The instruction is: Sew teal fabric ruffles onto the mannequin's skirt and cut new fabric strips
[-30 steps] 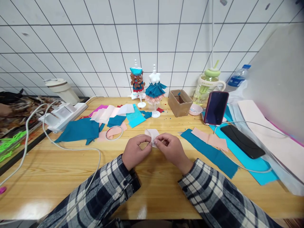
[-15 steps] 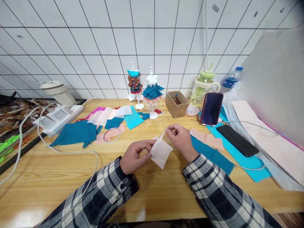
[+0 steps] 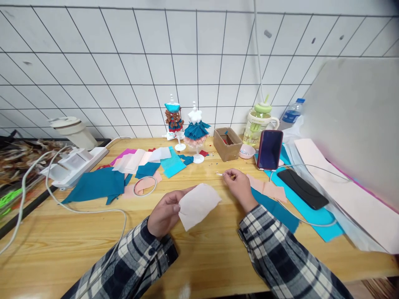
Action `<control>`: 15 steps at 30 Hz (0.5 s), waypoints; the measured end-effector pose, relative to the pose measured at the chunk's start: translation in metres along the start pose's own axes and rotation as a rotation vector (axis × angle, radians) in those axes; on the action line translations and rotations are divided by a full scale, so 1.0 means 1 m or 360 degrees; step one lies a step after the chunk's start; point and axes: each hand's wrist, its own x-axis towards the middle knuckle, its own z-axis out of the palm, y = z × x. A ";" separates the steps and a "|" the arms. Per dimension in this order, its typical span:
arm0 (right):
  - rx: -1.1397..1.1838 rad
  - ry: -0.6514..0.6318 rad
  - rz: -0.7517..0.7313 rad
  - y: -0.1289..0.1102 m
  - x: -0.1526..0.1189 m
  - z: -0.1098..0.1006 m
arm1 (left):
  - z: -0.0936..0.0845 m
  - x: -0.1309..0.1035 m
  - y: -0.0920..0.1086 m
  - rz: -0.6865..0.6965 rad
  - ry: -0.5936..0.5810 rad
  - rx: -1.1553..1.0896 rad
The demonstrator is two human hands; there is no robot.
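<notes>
Pinched between the thumb and fingers of my left hand (image 3: 166,212) is a piece of pale pink crepe paper (image 3: 199,204), held above the wooden table. My right hand (image 3: 239,189) is closed, its fingertips pinching a thin white strip (image 3: 220,174) that sticks out to the left. Hand and paper are apart. Farther back stand a small white mannequin in a blue and pink ruffled skirt (image 3: 196,132) and a second mannequin with a turquoise top and brown ruffles (image 3: 173,118). Blue crepe paper (image 3: 276,209) and a peach paper piece (image 3: 268,187) lie beside my right forearm.
Paper scraps (image 3: 96,182), a white ring (image 3: 145,186) and a power strip (image 3: 77,166) with a loose cable occupy the left. On the right are a cardboard box (image 3: 227,147), a pink dish (image 3: 247,151), a standing phone (image 3: 269,150), a black phone (image 3: 302,189) and a drink jug (image 3: 257,126).
My hands have moved apart. The white strip has come away from the paper with my right hand, while my left hand has shifted left with the paper. The view has tilted upward slightly.
</notes>
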 end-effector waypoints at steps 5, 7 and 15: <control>0.0467 0.0107 0.0062 -0.015 0.003 -0.014 | -0.019 -0.007 -0.003 0.0044 0.0517 -0.0256; 0.0402 0.0252 0.0002 -0.026 0.020 -0.026 | -0.029 -0.008 -0.008 0.0099 0.0611 -0.0242; -0.0622 0.0261 -0.0088 -0.056 0.126 -0.047 | -0.053 0.001 -0.029 0.0228 0.0674 0.0507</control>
